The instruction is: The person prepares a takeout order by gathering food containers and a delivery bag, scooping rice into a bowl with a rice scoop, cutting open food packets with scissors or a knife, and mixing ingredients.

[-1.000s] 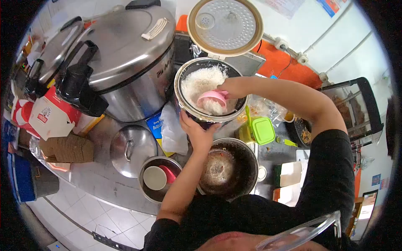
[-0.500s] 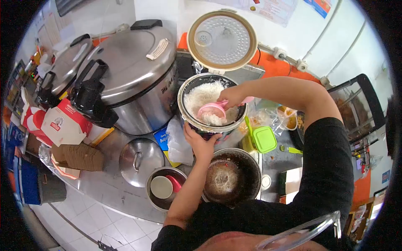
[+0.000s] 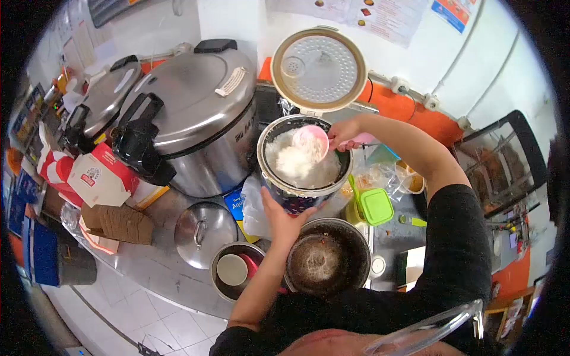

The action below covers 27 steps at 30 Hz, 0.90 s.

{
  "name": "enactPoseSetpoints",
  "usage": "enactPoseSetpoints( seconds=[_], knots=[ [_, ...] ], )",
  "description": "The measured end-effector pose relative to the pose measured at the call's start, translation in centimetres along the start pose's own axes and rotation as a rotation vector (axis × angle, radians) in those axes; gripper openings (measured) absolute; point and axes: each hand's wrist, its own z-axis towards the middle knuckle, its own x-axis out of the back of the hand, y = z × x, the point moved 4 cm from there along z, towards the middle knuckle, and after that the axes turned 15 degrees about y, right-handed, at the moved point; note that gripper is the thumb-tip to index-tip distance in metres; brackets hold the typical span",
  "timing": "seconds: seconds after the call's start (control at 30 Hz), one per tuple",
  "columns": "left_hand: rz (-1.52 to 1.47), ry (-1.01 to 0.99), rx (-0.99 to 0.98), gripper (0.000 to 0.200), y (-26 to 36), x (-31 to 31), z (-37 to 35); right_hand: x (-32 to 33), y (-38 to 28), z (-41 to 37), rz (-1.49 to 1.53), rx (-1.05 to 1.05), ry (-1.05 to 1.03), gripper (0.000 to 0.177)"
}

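Observation:
An open rice cooker with its lid raised stands before me, white rice inside it. My right hand is closed around the handle of a pink scoop, which is tipped over the pot with a clump of rice at its mouth. Low on the cooker's outer wall, my left hand grips its near side, thumb and fingers spread around the curve. Just below that hand sits a stained, dark metal pot.
Large steel cookers stand to the left. A round metal lid and a bowl with cups lie nearer. To the right are a green-lidded container, plastic bags and a glass case.
My right hand has raised the pink scoop from the rice and tilted it, with rice coming off it. My left hand stays on the cooker. The whole view has shifted slightly.

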Motion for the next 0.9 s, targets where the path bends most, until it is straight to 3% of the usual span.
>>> enactPoseSetpoints(
  seconds=[0.17,0.23,0.27,0.33,0.43,0.57,0.63,0.67,0.77,0.8,0.83,0.9],
  knots=[
    [-0.256,-0.056,0.082,0.101,1.4,2.2,-1.0,-0.2,0.2,-3.7,0.308,0.082,0.161,0.012],
    [-0.339,-0.010,0.162,0.097,-0.3,1.4,-1.0,0.5,-0.5,-3.6,0.020,0.210,0.410,0.013],
    [-0.300,-0.008,0.152,0.095,-0.6,1.2,-0.9,0.2,-0.2,-2.5,0.028,0.205,0.413,0.013],
    [-0.342,-0.086,0.187,0.094,-1.0,0.3,-0.7,-0.2,-0.7,-0.5,-0.784,0.393,0.719,0.021],
    [-0.378,-0.155,0.241,0.090,-1.5,-1.1,-0.8,-2.8,-1.8,0.1,-0.750,0.433,0.685,0.029],
    [-0.309,-0.153,0.153,0.085,-1.1,-1.2,-0.5,-4.2,-2.9,1.3,-0.773,0.412,0.764,0.028],
    [-0.462,-0.246,0.169,0.076,0.0,-1.1,-0.4,-5.0,-3.3,2.7,-0.882,0.649,0.488,0.031],
    [-0.516,-0.204,0.076,0.068,-0.8,-1.6,-0.3,-4.7,-2.9,3.2,-0.812,0.640,0.471,0.034],
    [-0.436,-0.221,0.098,0.070,-1.4,-1.7,-0.4,-4.1,-1.8,3.7,-0.682,0.597,0.320,0.038],
    [-0.421,-0.199,0.056,0.071,-1.3,-1.7,-0.4,-4.0,-1.7,3.1,-0.676,0.761,0.327,0.036],
    [-0.421,-0.196,0.060,0.071,-1.5,-1.7,-0.5,-4.1,-2.2,2.3,-0.677,0.762,0.323,0.036],
    [-0.333,-0.199,0.059,0.072,-1.9,-2.1,-0.8,-4.2,-2.7,0.1,-0.519,0.514,0.262,0.031]
  ],
)
